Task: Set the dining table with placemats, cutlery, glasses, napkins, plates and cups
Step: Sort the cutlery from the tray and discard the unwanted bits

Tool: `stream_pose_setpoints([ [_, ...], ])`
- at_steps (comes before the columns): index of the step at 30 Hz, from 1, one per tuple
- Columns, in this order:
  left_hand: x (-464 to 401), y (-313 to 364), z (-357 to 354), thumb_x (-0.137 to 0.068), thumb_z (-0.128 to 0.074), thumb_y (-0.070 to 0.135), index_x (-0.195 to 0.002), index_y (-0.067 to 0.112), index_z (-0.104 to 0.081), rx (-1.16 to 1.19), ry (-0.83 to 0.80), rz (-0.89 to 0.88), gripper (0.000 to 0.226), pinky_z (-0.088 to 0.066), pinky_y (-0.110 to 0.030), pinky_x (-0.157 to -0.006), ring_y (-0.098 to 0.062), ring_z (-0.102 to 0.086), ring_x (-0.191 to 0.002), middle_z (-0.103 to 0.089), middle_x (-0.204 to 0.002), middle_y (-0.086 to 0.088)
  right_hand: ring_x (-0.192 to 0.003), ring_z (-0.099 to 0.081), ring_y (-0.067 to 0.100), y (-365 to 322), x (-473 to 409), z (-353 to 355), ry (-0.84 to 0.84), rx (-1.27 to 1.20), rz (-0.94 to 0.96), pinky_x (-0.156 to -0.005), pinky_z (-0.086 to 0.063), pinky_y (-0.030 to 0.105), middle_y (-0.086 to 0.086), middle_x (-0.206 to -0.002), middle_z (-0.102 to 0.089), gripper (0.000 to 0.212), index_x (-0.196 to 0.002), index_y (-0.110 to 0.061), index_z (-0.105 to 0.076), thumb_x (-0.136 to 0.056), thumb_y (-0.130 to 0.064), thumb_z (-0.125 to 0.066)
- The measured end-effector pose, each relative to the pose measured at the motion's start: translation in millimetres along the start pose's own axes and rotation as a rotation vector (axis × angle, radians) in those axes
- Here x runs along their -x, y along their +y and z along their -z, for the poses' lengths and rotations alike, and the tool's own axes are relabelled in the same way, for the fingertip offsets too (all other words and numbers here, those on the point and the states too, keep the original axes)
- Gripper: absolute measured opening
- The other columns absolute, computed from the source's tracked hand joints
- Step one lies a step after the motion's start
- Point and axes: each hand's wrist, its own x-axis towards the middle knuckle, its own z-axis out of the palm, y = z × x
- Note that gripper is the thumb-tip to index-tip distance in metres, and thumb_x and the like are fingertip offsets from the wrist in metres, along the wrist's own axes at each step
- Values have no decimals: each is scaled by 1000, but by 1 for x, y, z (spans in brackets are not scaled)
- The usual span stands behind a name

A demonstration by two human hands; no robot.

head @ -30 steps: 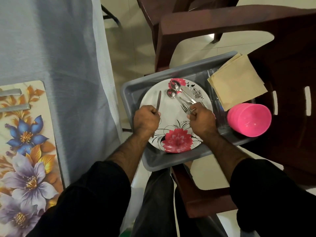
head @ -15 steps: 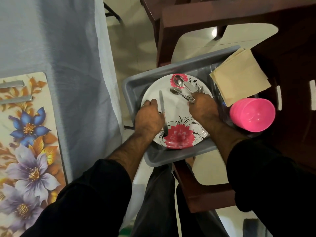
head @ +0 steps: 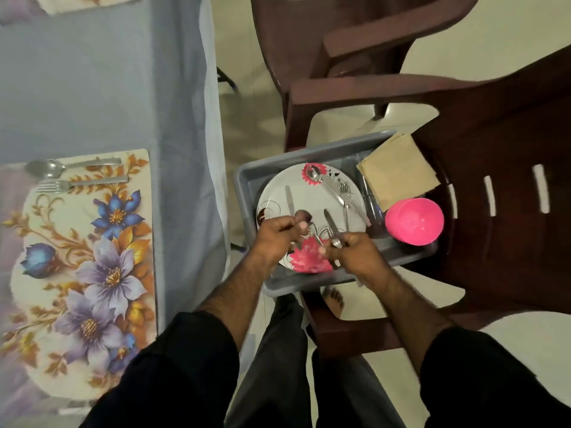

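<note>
Steel cutlery is in both sets of fingers. The right hand (head: 352,253) has its fingers curled round the handle of a knife (head: 330,225), blade pointing away over the plate (head: 278,208). The left hand (head: 278,237) pinches a second knife (head: 289,199) the same way, and a spoon (head: 304,216) seems tucked by its fingertips, though blur hides how firmly that one is held.

The plate sits in a grey tray (head: 247,180) resting on a brown plastic chair (head: 494,149). A loose spoon and fork (head: 344,193) lie on the plate's far side, with folded tan napkins (head: 398,174) and stacked pink cups (head: 414,220) at the tray's right end. Left of the tray, on the blue-clothed counter (head: 92,88), a floral placemat (head: 86,257) already carries a spoon and fork (head: 77,174) along its far edge.

The risks, as I judge them:
- A pinch near the handle ends leaves long blades free to swing; lifting could clip the loose cutlery and send it clattering.
- The loosely tucked spoon may slip out in transit across the gap between chair and counter and fall to the floor.
- The tray overhangs the chair's near edge; pressing down on the plate could tip it.
- The two hands are close, so the blades could cross and knock a grip loose.
</note>
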Motion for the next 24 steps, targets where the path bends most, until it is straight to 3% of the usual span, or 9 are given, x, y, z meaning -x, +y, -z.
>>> stream_pose_setpoints([
  [3, 44, 12, -5, -104, -69, 14, -106, 12, -76, 249, 50, 74, 8, -62, -42, -81, -30, -76, -93, -79, -105, -16, -68, -69, 5, -7, 39, -3, -75, -22, 40, -62, -53, 24, 3, -84, -79, 18, -97, -9, -78, -85, -18, -87],
  [6, 88, 22, -2, -107, -62, 13, -109, 8, -69, 429, 113, 82, 9, -64, -48, -89, -35, -78, -94, -78, -101, -18, -58, -58, 3, -22, 75, -2, -74, -61, 4, -53, -45, 21, -5, -77, -71, 31, -104, -13, -75, -99, -43, -70],
  [7, 102, 26, 2, -108, -61, 13, -110, 8, -68, 455, 141, 74, 9, -65, -47, -84, -36, -78, -90, -77, -96, -18, -58, -54, 6, -26, 84, -2, -85, -122, -2, -53, -42, 23, -3, -79, -67, 31, -109, -12, -74, -104, -41, -63],
  [9, 129, 34, 11, -109, -58, 12, -108, 9, -66, 495, 196, 49, 9, -65, -45, -73, -32, -76, -77, -74, -86, -15, -63, -50, 12, -34, 100, -3, -108, -203, 30, -56, -42, 27, 3, -80, -60, 21, -117, -12, -71, -109, -20, -54],
  [12, 167, 40, 26, -109, -55, 11, -101, 15, -65, 519, 250, 14, 13, -59, -39, -62, -20, -62, -60, -64, -74, -7, -64, -51, 18, -46, 123, -9, -114, -136, 86, -57, -44, 29, 7, -71, -58, 23, -107, -3, -71, -104, 3, -49],
  [14, 190, 39, 39, -108, -57, 13, -95, 16, -63, 518, 285, -5, 15, -52, -32, -53, -14, -52, -53, -58, -70, -3, -61, -49, 21, -52, 139, -16, -134, -123, 127, -54, -44, 29, 9, -67, -58, 20, -97, 5, -70, -105, 0, -52],
  [16, 213, 36, 53, -107, -62, 19, -92, 20, -59, 527, 296, -14, 15, -42, -25, -45, -10, -42, -48, -52, -67, 0, -57, -48, 18, -60, 156, -27, -160, -107, 156, -49, -42, 25, 8, -67, -59, 25, -101, 10, -71, -107, -10, -57],
  [21, 264, 25, 96, -81, -90, 43, -92, 19, -56, 562, 264, -88, 43, -23, -18, -38, -9, -27, -42, -34, -60, 1, -51, -44, 11, -78, 197, -67, -272, 46, 229, -44, -33, 23, 8, -70, -60, 23, -103, 1, -77, -104, -19, -65],
  [24, 288, 15, 132, -81, -92, 33, -86, 20, -57, 533, 292, -159, 38, -19, -18, -38, -9, -25, -42, -30, -59, 2, -49, -41, 12, -84, 211, -104, -352, 190, 258, -42, -30, 22, 11, -69, -61, 24, -98, 3, -76, -102, -20, -68],
])
